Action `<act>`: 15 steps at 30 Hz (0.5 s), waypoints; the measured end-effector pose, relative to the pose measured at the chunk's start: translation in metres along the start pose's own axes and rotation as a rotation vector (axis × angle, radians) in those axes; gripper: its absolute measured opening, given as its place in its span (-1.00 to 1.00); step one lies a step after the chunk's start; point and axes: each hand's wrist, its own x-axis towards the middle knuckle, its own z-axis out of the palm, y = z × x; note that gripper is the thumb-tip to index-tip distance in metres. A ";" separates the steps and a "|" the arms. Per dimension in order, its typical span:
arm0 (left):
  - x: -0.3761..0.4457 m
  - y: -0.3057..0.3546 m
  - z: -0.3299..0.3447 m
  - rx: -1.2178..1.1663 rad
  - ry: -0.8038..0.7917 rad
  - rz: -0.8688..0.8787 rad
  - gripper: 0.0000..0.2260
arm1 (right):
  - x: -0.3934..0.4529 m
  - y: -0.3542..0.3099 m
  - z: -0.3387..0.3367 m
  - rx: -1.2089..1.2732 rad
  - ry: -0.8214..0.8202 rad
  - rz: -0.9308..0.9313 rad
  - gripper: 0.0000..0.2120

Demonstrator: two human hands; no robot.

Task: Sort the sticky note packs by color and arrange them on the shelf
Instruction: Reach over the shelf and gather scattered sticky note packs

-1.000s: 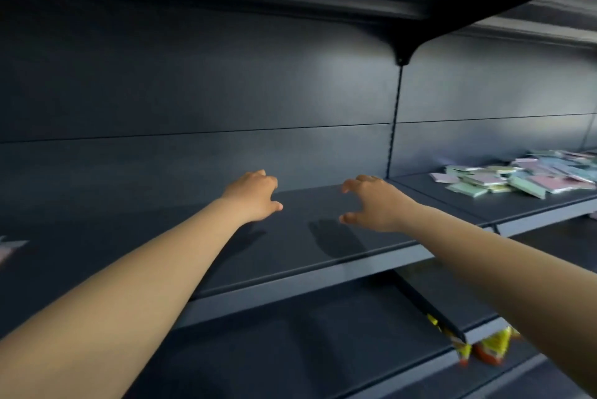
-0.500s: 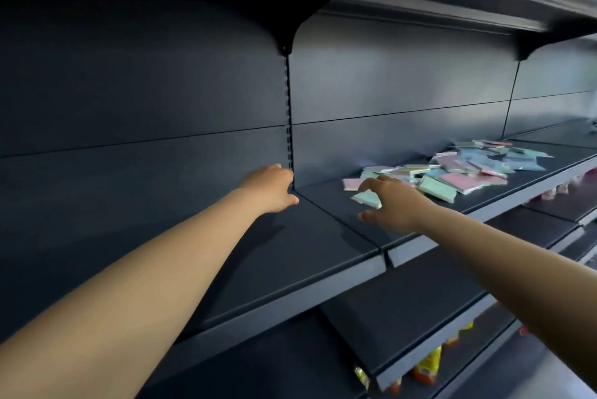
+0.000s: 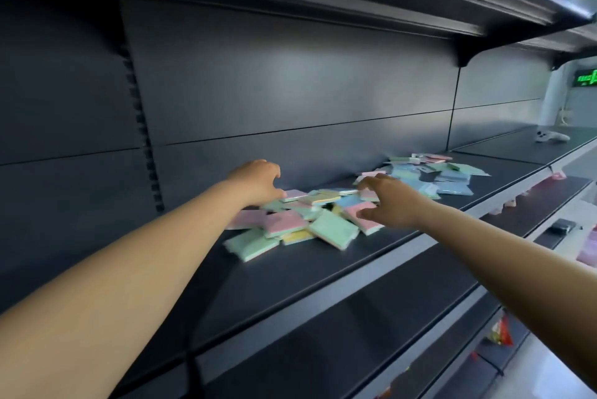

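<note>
Many mixed sticky note packs [image 3: 332, 221] litter the dark shelf [image 3: 323, 272].

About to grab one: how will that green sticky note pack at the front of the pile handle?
The green pack looks flat and blocky, so probably stiff and light. It leans on its neighbours, so it may slide. A glossy sheen hints at wrap, perhaps slippery.

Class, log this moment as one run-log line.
left hand: open | right hand: open | sticky note packs: unsorted pile | shelf: holds pile
</note>
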 end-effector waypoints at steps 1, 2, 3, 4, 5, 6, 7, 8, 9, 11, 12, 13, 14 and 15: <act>0.013 0.019 0.004 -0.038 0.015 -0.012 -0.56 | 0.002 0.023 -0.002 -0.009 -0.009 -0.012 -0.47; 0.025 0.039 0.008 -0.087 0.033 -0.031 -0.56 | 0.005 0.046 -0.004 -0.021 -0.022 -0.027 -0.47; 0.036 0.058 0.013 -0.135 0.044 -0.057 -0.56 | 0.008 0.068 -0.006 -0.033 -0.038 -0.047 -0.47; 0.046 0.078 0.018 -0.170 0.048 -0.084 -0.56 | 0.012 0.091 -0.009 -0.042 -0.053 -0.067 -0.47; 0.056 0.097 0.023 -0.194 0.044 -0.112 -0.56 | 0.016 0.113 -0.014 -0.052 -0.066 -0.087 -0.46; 0.066 0.115 0.029 -0.211 0.036 -0.135 -0.56 | 0.020 0.134 -0.018 -0.063 -0.073 -0.107 -0.46; 0.076 0.132 0.035 -0.223 0.026 -0.155 -0.56 | 0.023 0.155 -0.022 -0.072 -0.078 -0.123 -0.46; 0.086 0.150 0.040 -0.230 0.022 -0.168 -0.56 | 0.027 0.175 -0.025 -0.075 -0.083 -0.132 -0.46; 0.096 0.167 0.045 -0.236 0.022 -0.181 -0.57 | 0.030 0.196 -0.028 -0.070 -0.088 -0.140 -0.45; 0.118 0.201 0.052 -0.241 0.025 -0.200 -0.58 | 0.037 0.235 -0.030 -0.042 -0.089 -0.157 -0.45; 0.129 0.217 0.055 -0.233 0.020 -0.199 -0.59 | 0.042 0.254 -0.031 -0.032 -0.089 -0.165 -0.45; 0.142 0.232 0.058 -0.222 0.010 -0.193 -0.59 | 0.047 0.273 -0.031 -0.022 -0.094 -0.171 -0.46; 0.156 0.246 0.061 -0.207 0.002 -0.182 -0.59 | 0.052 0.292 -0.032 -0.009 -0.099 -0.174 -0.46; 0.171 0.258 0.064 -0.195 -0.006 -0.175 -0.59 | 0.059 0.310 -0.031 0.002 -0.102 -0.177 -0.46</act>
